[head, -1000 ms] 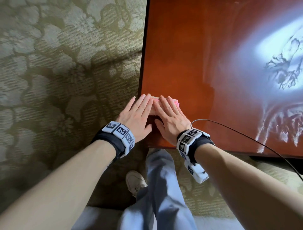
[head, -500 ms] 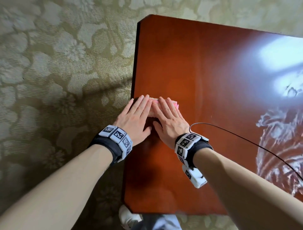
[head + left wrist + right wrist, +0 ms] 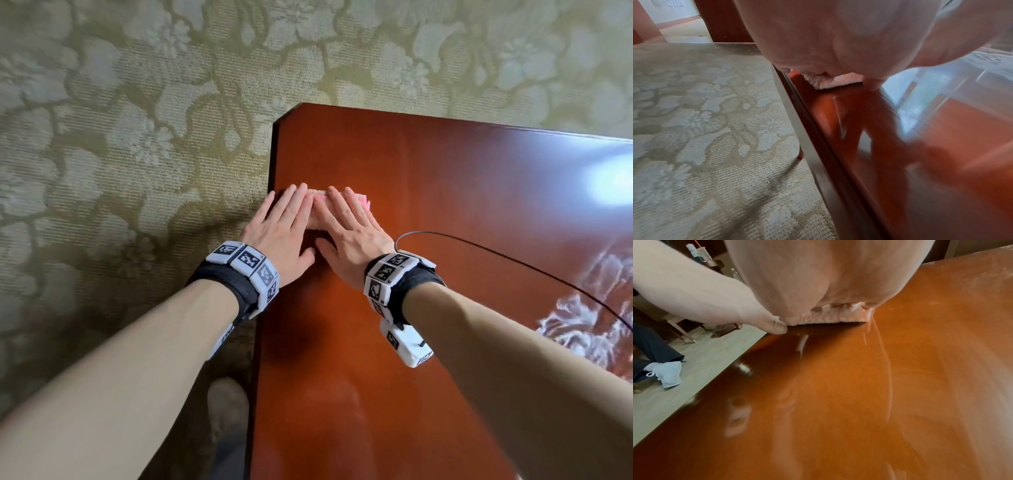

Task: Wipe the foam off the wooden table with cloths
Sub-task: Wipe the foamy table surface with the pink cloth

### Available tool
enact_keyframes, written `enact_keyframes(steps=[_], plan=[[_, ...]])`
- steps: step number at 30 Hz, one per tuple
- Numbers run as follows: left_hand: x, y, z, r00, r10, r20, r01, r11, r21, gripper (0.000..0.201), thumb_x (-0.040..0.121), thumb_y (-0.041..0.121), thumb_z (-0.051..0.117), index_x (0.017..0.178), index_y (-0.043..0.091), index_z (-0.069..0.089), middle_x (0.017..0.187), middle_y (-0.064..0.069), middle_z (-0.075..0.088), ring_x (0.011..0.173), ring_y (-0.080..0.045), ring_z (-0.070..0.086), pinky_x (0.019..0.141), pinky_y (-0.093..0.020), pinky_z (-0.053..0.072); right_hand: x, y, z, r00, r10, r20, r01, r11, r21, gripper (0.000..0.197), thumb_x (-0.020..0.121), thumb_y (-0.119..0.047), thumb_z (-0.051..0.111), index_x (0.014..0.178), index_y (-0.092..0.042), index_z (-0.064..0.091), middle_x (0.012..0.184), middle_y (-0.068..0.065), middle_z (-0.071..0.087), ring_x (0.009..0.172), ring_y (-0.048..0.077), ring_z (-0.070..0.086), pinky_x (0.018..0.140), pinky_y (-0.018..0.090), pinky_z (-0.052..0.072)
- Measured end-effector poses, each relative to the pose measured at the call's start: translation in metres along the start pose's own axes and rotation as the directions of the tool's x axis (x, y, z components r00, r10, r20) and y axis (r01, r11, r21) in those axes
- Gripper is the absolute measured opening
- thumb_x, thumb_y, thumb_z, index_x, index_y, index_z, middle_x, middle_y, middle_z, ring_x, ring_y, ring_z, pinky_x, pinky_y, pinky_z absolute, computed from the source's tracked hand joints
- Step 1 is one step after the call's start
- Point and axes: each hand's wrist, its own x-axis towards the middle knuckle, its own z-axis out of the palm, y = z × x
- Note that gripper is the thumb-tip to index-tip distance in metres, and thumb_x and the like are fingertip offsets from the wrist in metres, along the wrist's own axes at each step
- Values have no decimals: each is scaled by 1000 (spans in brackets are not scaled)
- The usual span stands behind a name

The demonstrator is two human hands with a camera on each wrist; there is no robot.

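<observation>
A folded pink cloth [image 3: 362, 199] lies on the glossy reddish wooden table [image 3: 428, 192] close to its left edge. Both hands press flat on it side by side, fingers straight: my left hand [image 3: 284, 219] on its left part, my right hand [image 3: 349, 219] on its right part. Most of the cloth is hidden under them; its near edge shows in the left wrist view [image 3: 830, 81] and the right wrist view [image 3: 830, 318]. White foam [image 3: 589, 329] smears the table at the far right.
A patterned green-beige carpet [image 3: 120, 154] surrounds the table. A black cable [image 3: 513, 260] runs from the right wristband across the tabletop. My shoe [image 3: 227, 407] stands by the table's left edge. Another person's leg and white shoe [image 3: 668, 373] show beyond that edge.
Both hands have slid the cloth forward along the table's left edge, away from the near edge. The foam patch now lies further back and to the right of the hands.
</observation>
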Motion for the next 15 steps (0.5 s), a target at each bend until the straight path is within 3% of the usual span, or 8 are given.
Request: enact_keyframes(steps=[15], plan=[[101,-50,-42,994,103,-24,-102,995,13,87,94,46,39,158,6,-3,167,-11,-7,154,-22,-6,125,-44,3,91,30,-32,988,104,-115,-104,995,11,68,93,-37,44,154,-25,14,161,3,14,149,27,4,121,44,10]])
